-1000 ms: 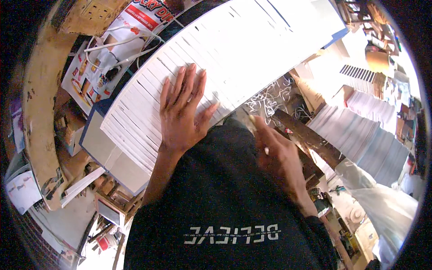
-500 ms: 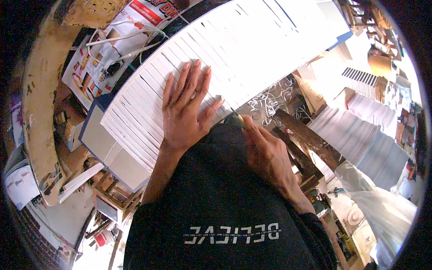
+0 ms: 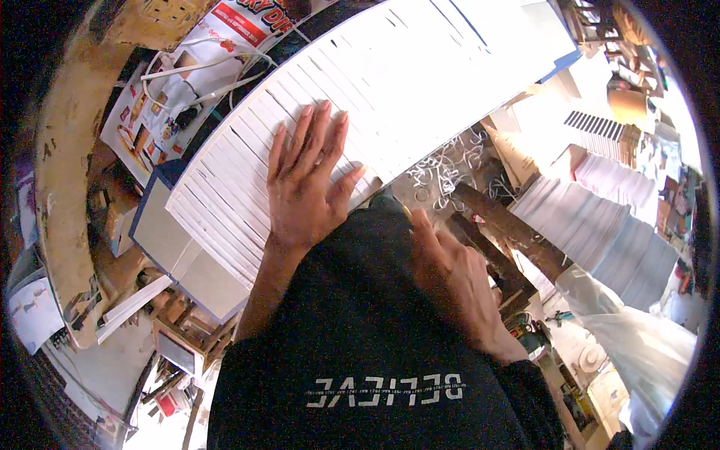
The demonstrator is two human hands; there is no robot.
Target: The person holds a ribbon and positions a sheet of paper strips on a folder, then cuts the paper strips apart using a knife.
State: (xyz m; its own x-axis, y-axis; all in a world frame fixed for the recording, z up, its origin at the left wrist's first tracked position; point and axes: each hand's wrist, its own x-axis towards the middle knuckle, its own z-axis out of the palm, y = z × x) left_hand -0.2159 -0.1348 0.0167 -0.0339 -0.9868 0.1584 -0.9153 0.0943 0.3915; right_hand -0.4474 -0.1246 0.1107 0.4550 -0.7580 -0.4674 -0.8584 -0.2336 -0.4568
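Note:
My left hand lies flat, fingers spread, on a long fanned row of white paper sheets that overlap like shingles across the work surface. My right hand rests lower at the near edge, just off the sheets, fingers loosely together against my black shirt; I see nothing held in it. The sheets lie on grey boards that stick out at the left.
White paper trimmings litter the bench to the right of the row. More stacks of fanned sheets stand at the right. A printed poster with white straps lies at upper left, a wooden beam at right.
My right hand has slid down and left toward my body, away from the sheets. The left hand stays flat on the row, shifted slightly.

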